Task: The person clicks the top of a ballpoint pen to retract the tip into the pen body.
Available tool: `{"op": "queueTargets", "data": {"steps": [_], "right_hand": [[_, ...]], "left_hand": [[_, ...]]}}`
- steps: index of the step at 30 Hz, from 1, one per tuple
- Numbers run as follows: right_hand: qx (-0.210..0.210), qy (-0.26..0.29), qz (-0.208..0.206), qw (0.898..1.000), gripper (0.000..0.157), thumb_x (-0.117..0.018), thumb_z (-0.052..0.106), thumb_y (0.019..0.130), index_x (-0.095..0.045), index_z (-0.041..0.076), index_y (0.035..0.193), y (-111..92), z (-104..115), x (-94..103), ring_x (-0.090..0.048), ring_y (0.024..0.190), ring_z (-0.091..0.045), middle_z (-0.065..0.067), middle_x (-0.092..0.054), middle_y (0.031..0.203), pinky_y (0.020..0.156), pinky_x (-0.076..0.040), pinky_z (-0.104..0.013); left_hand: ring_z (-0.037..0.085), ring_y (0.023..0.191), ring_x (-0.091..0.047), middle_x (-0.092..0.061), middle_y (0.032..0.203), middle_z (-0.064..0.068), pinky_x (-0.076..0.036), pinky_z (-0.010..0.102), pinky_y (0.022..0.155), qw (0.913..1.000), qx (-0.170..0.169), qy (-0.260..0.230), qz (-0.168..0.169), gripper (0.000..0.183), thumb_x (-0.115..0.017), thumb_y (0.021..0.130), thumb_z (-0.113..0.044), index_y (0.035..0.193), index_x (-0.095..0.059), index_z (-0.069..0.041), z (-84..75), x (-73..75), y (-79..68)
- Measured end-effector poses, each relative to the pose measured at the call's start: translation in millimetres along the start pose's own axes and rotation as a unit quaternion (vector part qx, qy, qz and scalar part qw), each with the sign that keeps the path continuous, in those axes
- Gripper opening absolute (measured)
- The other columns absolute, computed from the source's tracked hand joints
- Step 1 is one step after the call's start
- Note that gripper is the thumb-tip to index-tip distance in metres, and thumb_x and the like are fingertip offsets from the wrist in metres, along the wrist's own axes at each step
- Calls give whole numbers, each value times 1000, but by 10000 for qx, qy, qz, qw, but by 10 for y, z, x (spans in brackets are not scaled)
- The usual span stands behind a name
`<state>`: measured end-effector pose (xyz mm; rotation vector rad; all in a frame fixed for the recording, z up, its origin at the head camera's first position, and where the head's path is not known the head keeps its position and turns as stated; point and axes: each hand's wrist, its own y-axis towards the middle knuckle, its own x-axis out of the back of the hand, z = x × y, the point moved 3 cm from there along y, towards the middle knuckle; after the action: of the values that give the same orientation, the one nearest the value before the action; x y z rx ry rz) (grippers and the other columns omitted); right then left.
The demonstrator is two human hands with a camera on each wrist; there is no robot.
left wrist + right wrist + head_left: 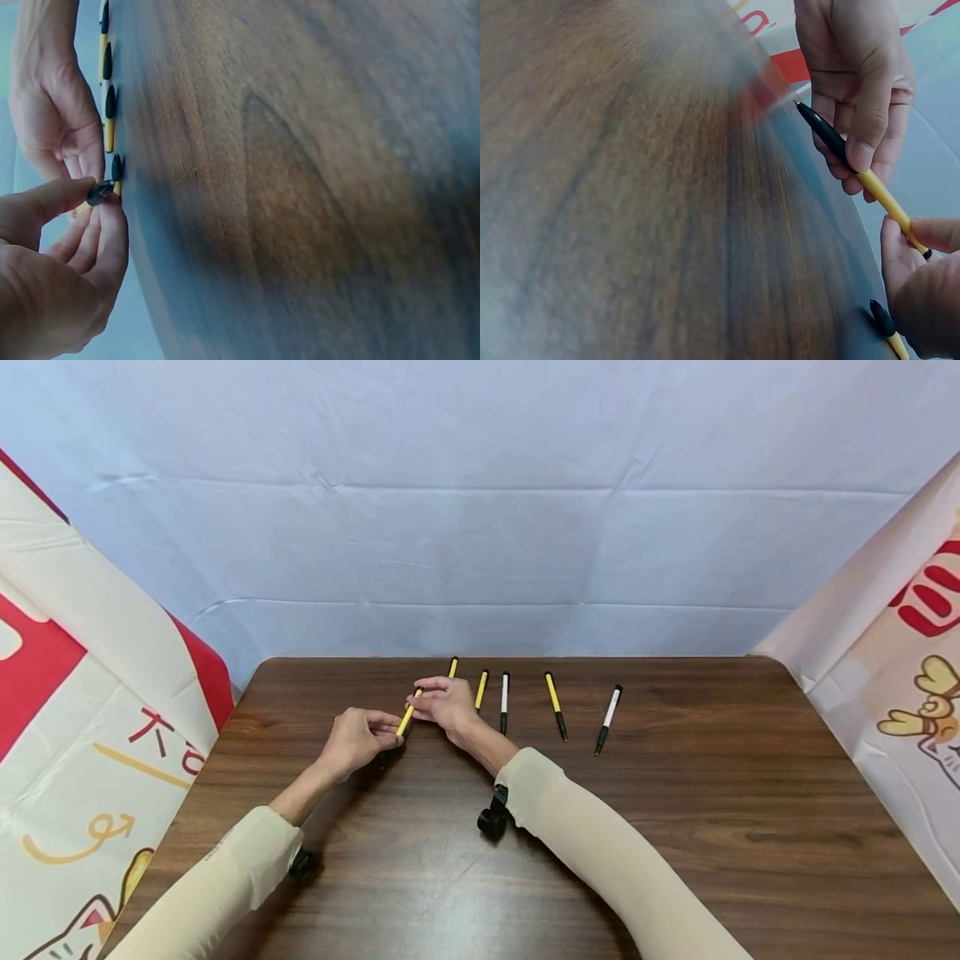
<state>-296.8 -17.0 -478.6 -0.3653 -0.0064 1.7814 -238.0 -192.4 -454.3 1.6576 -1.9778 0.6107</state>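
Note:
Both hands hold one yellow pen (pixel 408 713) with a black grip, slanted over the left part of the table. My left hand (pixel 351 743) pinches it between thumb and fingers where the yellow barrel meets the black grip; the tip points out past that hand in the right wrist view. At the other end, close to the black cap, the thumb and fingers of my right hand (pixel 453 708) pinch the barrel. Just behind the right hand lies another yellow pen (pixel 453 666), partly covered by it. A third yellow pen (pixel 482 690) lies beside that hand, its lower part hidden.
Farther right on the brown wooden table (pixel 712 810) lie a white pen (pixel 504 697), a yellow pen (pixel 553 695) and another white pen (pixel 611 710), spaced apart in a row. A pale cloth (pixel 480 543) hangs behind the table's far edge, with printed cloths at both sides.

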Motion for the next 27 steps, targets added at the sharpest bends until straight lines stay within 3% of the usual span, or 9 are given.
{"op": "queueTargets", "data": {"steps": [4, 6, 9, 14, 16, 27], "right_hand": [[-6, 47, 52, 10000, 40, -71, -8, 97, -64, -8, 137, -5, 18, -7, -79, 98, -26, -21, -77, 109, 93, -62, -44], [-5, 87, 109, 9999, 41, -69, -8, 98, -63, -8, 139, 0, 22, -8, -78, 101, -27, -23, -77, 112, 95, -61, -45], [-18, 127, 214, 9997, 43, -68, -8, 100, -61, -8, 142, 19, 21, -5, -78, 104, -27, -24, -76, 116, 96, -61, -43], [-94, 160, 306, 9994, 44, -68, -7, 100, -61, -7, 143, 59, 10, 11, -78, 104, -27, -23, -77, 115, 92, -63, -38], [-130, 159, 330, 9992, 44, -70, -6, 99, -61, -7, 143, 66, 7, 15, -78, 104, -28, -22, -77, 114, 92, -63, -37], [-226, 155, 664, 9974, 48, -69, -10, 98, -59, -8, 145, 72, 1, -31, -78, 105, -28, -25, -75, 117, 96, -61, -41]], "left_hand": [[22, 89, -79, -80, 101, 18, -63, 27, 70, 9978, 331, -546, 180, 26, -83, 92, -5, 116, -78, 5, 8, -11, 14], [20, 87, -79, -80, 101, 19, -64, 28, 72, 9927, 559, -1013, 334, 28, -81, 93, -3, 118, -76, 9, 13, -22, 17], [16, 86, -78, -80, 101, 20, -64, 29, 77, 9797, 853, -1727, 560, 31, -78, 95, 0, 121, -71, 15, 23, -33, 26], [15, 86, -78, -80, 99, 17, -64, 31, 82, 9500, 1190, -2752, 875, 32, -71, 99, 5, 125, -64, 22, 54, -48, 62], [15, 86, -78, -80, 98, 15, -64, 30, 81, 9433, 1276, -2914, 953, 33, -70, 99, 5, 126, -63, 22, 67, -50, 73], [16, 85, -79, -80, 91, 10, -64, 27, 76, 9342, 1459, -3068, 1090, 28, -71, 98, 5, 121, -63, 18, 137, -66, 76]]}}
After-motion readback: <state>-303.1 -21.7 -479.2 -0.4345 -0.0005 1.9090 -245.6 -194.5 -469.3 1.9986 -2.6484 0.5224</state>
